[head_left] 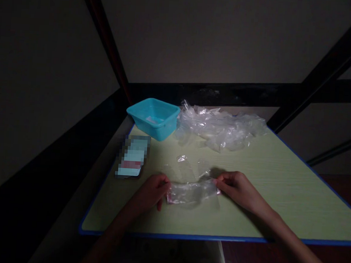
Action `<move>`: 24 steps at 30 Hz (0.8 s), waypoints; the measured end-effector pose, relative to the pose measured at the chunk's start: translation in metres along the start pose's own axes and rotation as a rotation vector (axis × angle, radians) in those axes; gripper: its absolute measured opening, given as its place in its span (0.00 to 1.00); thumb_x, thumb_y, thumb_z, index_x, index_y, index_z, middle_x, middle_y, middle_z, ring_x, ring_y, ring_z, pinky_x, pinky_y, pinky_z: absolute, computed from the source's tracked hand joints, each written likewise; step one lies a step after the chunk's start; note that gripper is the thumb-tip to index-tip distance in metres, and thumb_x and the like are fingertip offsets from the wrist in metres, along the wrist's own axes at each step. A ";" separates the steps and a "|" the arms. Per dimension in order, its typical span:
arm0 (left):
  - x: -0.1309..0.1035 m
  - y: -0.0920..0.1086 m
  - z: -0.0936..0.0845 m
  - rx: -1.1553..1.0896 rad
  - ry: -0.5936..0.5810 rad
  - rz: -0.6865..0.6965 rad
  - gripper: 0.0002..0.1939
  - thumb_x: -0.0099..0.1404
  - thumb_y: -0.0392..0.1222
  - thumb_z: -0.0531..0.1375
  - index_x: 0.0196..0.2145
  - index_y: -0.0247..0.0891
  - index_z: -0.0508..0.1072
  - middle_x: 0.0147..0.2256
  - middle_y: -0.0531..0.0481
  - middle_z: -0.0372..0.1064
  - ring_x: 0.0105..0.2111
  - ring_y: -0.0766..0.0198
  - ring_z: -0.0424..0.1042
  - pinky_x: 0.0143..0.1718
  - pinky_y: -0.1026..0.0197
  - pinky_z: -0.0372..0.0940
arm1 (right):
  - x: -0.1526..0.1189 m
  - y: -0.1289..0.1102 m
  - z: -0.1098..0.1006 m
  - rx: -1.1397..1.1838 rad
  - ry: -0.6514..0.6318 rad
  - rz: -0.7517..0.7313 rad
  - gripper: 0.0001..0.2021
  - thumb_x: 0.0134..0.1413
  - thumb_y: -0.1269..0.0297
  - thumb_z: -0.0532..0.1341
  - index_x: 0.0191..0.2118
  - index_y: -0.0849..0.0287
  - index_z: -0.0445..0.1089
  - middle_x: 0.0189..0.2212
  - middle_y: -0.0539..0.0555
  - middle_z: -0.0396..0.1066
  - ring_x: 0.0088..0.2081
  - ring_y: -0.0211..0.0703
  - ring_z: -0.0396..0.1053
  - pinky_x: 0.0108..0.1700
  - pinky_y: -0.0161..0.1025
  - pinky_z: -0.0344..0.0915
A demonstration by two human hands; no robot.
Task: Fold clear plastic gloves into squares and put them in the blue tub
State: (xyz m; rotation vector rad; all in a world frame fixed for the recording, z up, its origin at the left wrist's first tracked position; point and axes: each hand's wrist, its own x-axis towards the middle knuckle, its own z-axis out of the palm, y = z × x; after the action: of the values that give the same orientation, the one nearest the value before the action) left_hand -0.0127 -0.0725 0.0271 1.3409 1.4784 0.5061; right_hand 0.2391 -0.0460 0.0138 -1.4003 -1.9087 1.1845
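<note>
A clear plastic bag (191,192) is stretched sideways just over the near half of the table, its folded band running between my two hands. My left hand (157,188) pinches the bag's left end between thumb and fingers. At the opposite end my right hand (234,186) grips it the same way. Transparent flaps of the plastic spread toward the far side, beyond the band. Small pinkish patches show near both held ends.
A turquoise plastic basket (154,130) stands at the table's back left. Right of it lies a heap of crumpled clear plastic bags (223,128). A phone, blurred out (134,156), rests near the left edge. The pale table (278,205) has a blue rim.
</note>
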 end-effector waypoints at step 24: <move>0.003 -0.007 0.001 -0.100 -0.016 0.020 0.04 0.55 0.37 0.52 0.24 0.37 0.60 0.15 0.59 0.65 0.10 0.72 0.62 0.13 0.71 0.51 | 0.011 -0.004 0.007 -0.210 0.094 -0.049 0.11 0.48 0.61 0.51 0.21 0.59 0.64 0.17 0.51 0.63 0.19 0.37 0.59 0.23 0.34 0.53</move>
State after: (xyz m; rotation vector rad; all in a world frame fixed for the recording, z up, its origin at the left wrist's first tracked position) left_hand -0.0143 -0.0720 0.0192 1.2795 1.4103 0.5731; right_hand 0.2273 -0.0390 0.0125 -1.4785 -2.0348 0.8999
